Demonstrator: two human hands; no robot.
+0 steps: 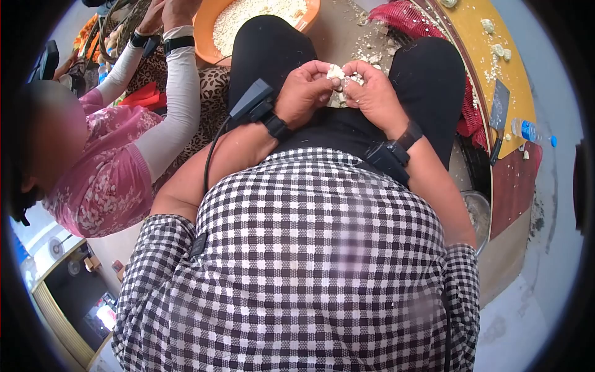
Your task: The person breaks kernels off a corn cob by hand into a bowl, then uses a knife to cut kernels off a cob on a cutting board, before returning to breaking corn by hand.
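Observation:
Above my lap, my left hand (302,94) pinches a pale white lump that looks like a cauliflower floret (335,72) between thumb and fingers. My right hand (375,94) is close against it, its thumb and forefinger closed on a smaller piece of the same cauliflower (357,79). The fingertips of both hands nearly meet. Below them, white bits show between my thighs, partly hidden by the hands.
An orange basin (313,13) of small white pieces stands ahead. A yellow board (520,68) on the right bears a cleaver (499,104), a water bottle (527,130) and white lumps. Red mesh (409,17) lies ahead. Another person (114,149) sits at my left.

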